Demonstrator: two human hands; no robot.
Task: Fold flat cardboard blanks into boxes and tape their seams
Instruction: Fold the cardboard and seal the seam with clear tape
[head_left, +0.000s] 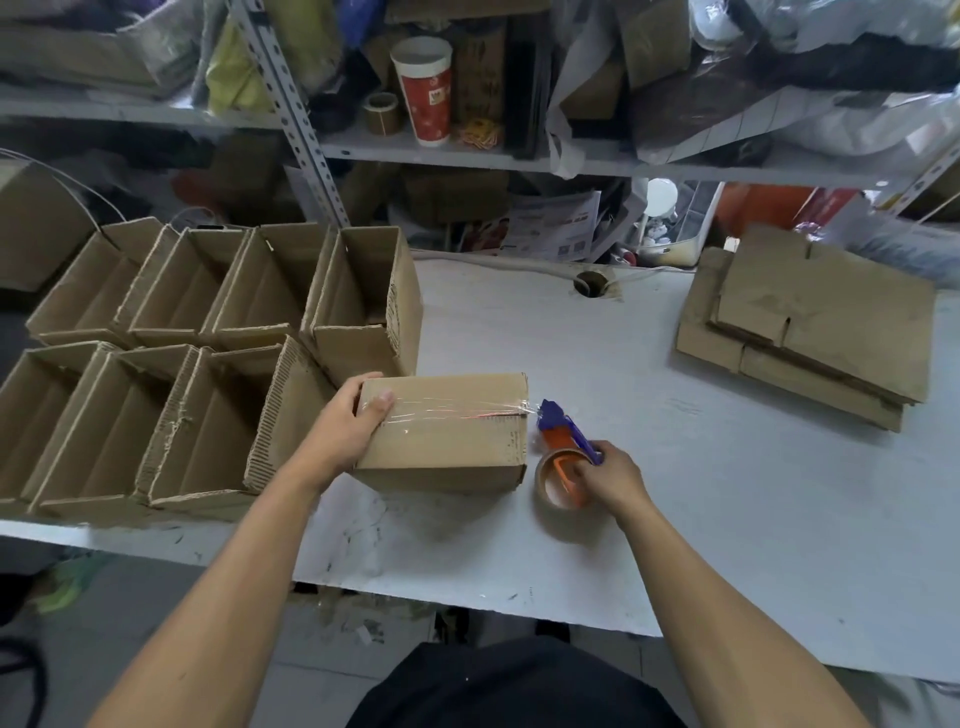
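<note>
Head view: a closed brown box (447, 431) sits mid-table (727, 493), clear tape along its top seam. The left hand (349, 426) grips its left end, thumb on the tape. The right hand (608, 475) holds a purple-orange dispenser (563, 452) just beside it.

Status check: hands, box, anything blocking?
Left hand grips box end. Right hand grips tape dispenser, tape run across the seam, uncut. Nothing in the way.
</note>
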